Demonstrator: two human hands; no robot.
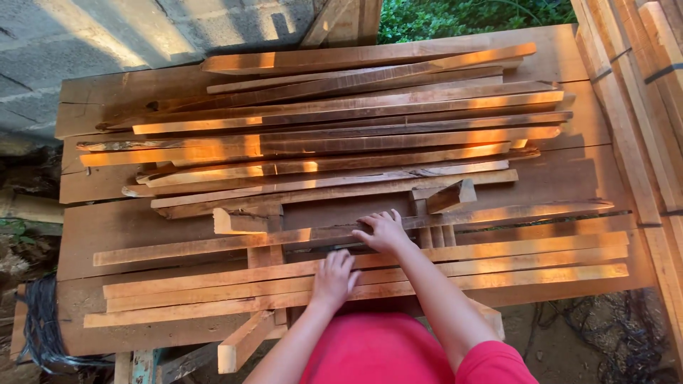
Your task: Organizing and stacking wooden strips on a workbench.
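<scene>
— Wooden slats (334, 135) cover nearly the whole counter (107, 92), long thin strips lying roughly three-to-nine o'clock, sunlight striping them orange.

— Where are the hands?

— Both low in the middle. The left hand (334, 279) lies palm down at about six o'clock, fingers close together and flat on a near slat (498, 264), one of a bundle of long strips along the near edge. The right hand (385, 231) sits just past it, toward one o'clock of the left, fingers slightly spread, tips resting on a thinner strip (512, 212) that runs out toward three o'clock.

— Pinching anything?

— Neither hand grips; both press flat on wood.

— What else is close?

— A short block (452, 195) lies tilted just at one o'clock of the right hand, and another short offcut (238, 222) sits at nine o'clock of it. A stub (242, 343) sticks out under the counter at seven o'clock. Stacked planks (640, 107) stand along three o'clock, green leaves (462, 14) at twelve, a grey block wall (107, 35) at eleven.
</scene>
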